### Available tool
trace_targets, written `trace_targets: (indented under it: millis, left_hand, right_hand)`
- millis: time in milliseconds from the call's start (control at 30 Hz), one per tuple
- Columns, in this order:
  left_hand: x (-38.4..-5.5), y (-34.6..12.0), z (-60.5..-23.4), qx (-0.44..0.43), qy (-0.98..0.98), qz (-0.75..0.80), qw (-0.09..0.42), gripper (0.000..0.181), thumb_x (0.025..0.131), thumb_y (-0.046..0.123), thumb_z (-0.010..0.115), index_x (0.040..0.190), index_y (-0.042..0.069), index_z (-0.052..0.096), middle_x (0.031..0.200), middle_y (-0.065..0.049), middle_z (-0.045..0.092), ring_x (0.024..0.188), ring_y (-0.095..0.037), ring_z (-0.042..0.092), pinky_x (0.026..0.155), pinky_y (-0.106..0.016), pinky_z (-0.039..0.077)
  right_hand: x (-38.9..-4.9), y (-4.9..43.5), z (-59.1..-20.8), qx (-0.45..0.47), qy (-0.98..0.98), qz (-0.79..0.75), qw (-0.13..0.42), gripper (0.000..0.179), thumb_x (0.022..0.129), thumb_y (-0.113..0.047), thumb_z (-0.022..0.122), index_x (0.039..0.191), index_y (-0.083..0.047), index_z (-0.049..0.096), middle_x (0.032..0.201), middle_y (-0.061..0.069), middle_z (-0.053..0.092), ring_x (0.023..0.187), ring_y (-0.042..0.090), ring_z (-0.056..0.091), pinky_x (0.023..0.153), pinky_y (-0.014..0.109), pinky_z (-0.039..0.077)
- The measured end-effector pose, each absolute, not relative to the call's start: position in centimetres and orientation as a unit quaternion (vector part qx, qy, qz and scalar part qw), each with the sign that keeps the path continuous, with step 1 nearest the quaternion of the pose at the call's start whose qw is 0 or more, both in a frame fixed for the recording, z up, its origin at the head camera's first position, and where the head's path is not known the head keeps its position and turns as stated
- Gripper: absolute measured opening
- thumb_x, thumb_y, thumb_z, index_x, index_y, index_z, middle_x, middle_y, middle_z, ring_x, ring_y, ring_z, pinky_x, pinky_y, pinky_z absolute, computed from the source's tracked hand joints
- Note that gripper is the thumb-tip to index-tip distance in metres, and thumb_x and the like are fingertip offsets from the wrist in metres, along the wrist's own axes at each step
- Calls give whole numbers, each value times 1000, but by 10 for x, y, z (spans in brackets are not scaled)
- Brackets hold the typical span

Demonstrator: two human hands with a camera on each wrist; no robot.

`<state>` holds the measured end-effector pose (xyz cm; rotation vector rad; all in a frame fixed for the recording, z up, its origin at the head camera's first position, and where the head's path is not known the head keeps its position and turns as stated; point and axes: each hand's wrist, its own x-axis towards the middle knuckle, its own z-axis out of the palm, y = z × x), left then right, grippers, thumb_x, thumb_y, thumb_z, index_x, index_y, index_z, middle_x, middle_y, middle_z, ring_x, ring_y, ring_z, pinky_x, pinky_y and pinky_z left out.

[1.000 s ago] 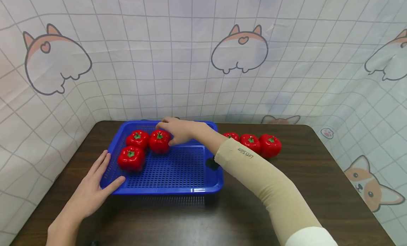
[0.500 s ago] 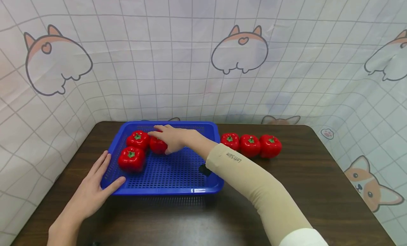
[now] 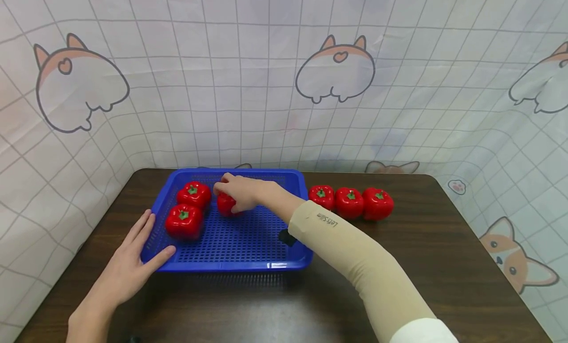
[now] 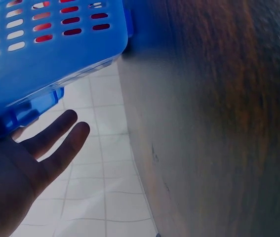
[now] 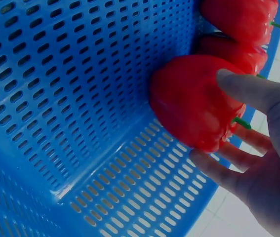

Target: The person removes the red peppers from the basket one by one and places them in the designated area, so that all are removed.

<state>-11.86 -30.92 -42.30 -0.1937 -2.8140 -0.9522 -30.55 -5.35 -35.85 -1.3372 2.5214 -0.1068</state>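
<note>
A blue plastic basket with a slotted floor and walls stands on the table. My right hand reaches into its back part and grips a red bell pepper, partly hidden by the hand. In the right wrist view, the thumb and fingers lie on opposite sides of this pepper, near its green stem. Two more red bell peppers, one at the back left and one in front of it, sit in the basket. My left hand rests on the basket's left rim with fingers extended.
To the right of the basket, three red bell peppers stand in a row on the dark wooden table. A cloth with a grid and dog drawings surrounds the table at the back and sides.
My right hand has come down over the pepper and taken hold of it. The pepper has shifted slightly right, leaving a gap beside its neighbour. The left hand stays put.
</note>
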Motion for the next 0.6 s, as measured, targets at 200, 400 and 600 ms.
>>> trace_targets:
  millis: [200,400,600]
  left_hand:
    - [-119,-309,-423,-65,-942,-318,81,89,100,44,64,164,6,17,172,-13,7,147,-55,21,104,-81,24]
    - [-119,-310,-424,-66,-942,-319,85,89,99,43,64,164,6,17,172,-13,7,147,-55,20,105,-80,23]
    - [-119,-309,-424,-65,-942,-318,86,89,99,44,64,164,6,17,171,-13,7,147,-56,21,104,-81,23]
  right_hand:
    - [-311,-48,-361,-462,872,-58,151,50,95,-9,75,140,-18,53,143,9,42,120,20,53,95,28,52]
    - [-314,-45,-364,-460,872,-76,153,50,95,-7,74,140,-16,54,141,9,43,116,20,56,92,26,53]
    - [-314,-44,-364,-460,872,-70,151,49,95,-6,74,139,-18,55,142,9,43,116,19,55,92,28,53]
